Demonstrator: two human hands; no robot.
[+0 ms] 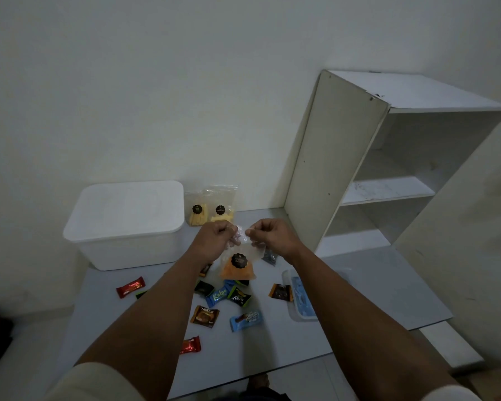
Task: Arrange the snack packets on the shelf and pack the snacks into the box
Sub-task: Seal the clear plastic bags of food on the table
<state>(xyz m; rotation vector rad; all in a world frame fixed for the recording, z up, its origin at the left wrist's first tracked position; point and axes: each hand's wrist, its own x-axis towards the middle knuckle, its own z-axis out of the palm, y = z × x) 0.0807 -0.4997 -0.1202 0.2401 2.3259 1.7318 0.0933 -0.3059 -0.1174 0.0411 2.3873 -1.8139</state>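
Observation:
Both hands hold a clear pouch of orange snacks point(239, 269) by its top edge, above the table's middle. My left hand point(216, 235) pinches the top left corner and my right hand point(268, 235) pinches the top right. Two clear pouches of yellow snacks point(210, 211) stand against the wall behind. The white box point(128, 227) with its lid on sits at the back left. The white shelf unit point(388, 175) stands at the right, its compartments bare. Several small wrapped snacks lie below the pouch, such as a blue Kalpa packet point(218, 296) and a brown Nextar packet point(204, 315).
A clear tray with a blue packet point(301, 299) lies at the right, partly under my right forearm. Red packets lie at the left point(130, 287) and near the front edge point(191, 345). The grey table point(388, 285) ends close in front of me.

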